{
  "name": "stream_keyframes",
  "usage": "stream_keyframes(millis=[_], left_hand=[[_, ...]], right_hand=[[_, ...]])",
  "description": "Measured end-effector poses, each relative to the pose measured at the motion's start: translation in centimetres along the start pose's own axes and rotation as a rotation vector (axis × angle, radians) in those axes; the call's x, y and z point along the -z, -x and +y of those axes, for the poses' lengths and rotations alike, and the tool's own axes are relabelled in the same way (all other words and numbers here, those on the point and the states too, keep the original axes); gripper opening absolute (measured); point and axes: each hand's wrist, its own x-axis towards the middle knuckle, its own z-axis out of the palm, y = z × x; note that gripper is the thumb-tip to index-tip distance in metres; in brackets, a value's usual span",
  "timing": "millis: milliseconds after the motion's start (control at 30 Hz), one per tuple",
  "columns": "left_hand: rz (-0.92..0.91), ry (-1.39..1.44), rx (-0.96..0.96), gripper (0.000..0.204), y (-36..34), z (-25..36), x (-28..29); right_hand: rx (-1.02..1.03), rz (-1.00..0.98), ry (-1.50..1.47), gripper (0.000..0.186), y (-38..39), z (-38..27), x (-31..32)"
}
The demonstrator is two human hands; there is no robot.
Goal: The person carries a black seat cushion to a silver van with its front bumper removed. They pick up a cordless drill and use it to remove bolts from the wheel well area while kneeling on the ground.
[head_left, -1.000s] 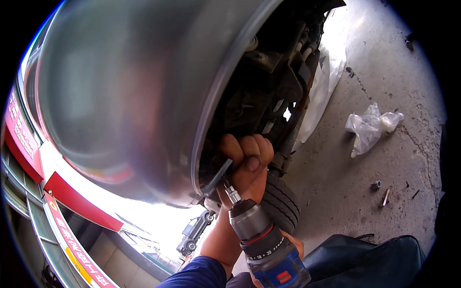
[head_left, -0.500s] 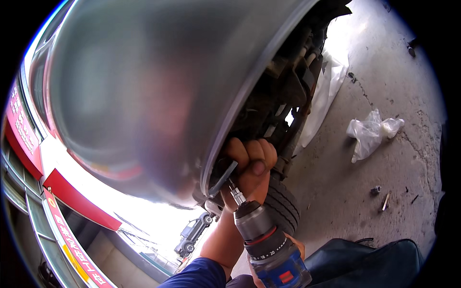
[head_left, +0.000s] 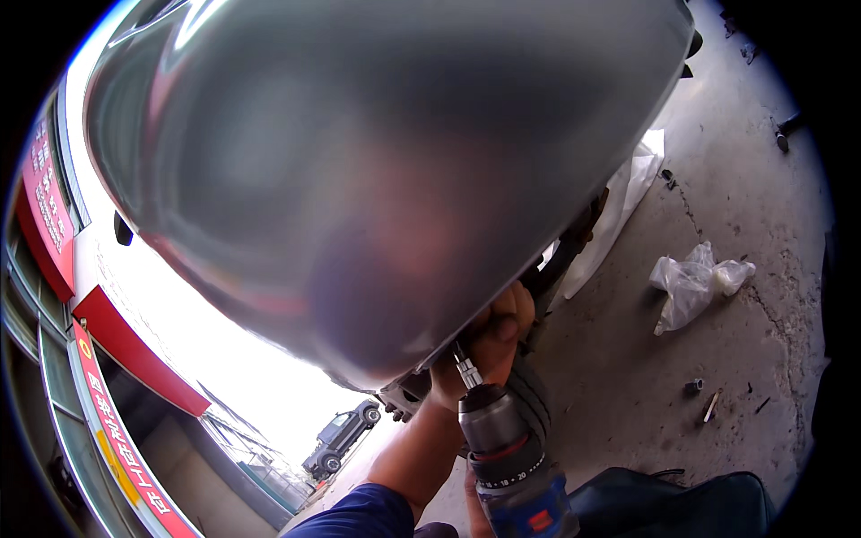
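Note:
A glossy dark grey car body panel [head_left: 269, 206] fills the upper middle of the view. My left hand [head_left: 498, 345] is at its lower edge, fingers curled closed. Part of them is behind the panel, so what they grip cannot be made out. A blue and black cordless drill [head_left: 511, 466] points up toward that edge. Its silver bit holder [head_left: 467, 369] is right beside my left hand, and the bit's tip reaches the panel edge. My right hand [head_left: 475, 507] is wrapped round the drill, mostly hidden behind it.
A tyre [head_left: 529, 403] stands behind the drill. On the concrete floor lie a crumpled clear plastic bag [head_left: 695, 282], a white sheet [head_left: 619, 215] and small loose parts [head_left: 694, 386]. A dark bag-like thing [head_left: 673, 502] lies low at right. A parked car [head_left: 341, 438] stands beyond.
The panel now covers more of the view and hides the dark underside and the grey strip seen beside my left hand. The drill and both hands appear slightly farther right.

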Motion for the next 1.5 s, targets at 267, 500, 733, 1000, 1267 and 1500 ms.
stream_keyframes(millis=[267,500,733,1000,1267,1500], left_hand=[[-0.012,-0.030,0.009,0.035,-0.3,0.7,0.1],[-0.002,-0.010,0.014,0.036,-0.3,0.7,0.1],[-0.006,-0.007,0.003,0.039,-0.3,0.5,0.3],[-0.042,-0.014,0.003,0.040,-0.4,0.7,0.5],[-0.040,-0.015,0.015,0.040,-0.5,1.0,0.4],[-0.033,-0.057,-0.005,0.039,-0.6,0.6,0.3]], right_hand=[[0.007,-0.069,-0.045,0.031,1.2,2.9,0.1],[-0.044,-0.034,-0.066,0.034,1.3,3.0,-0.5],[0.025,-0.008,0.000,0.037,0.7,3.0,-0.7],[0.041,-0.020,0.012,0.042,-0.9,-0.4,-0.6],[-0.016,-0.030,-0.031,0.033,0.3,2.5,-1.2],[-0.252,-0.100,-0.275,0.036,-0.7,0.8,-0.3]])
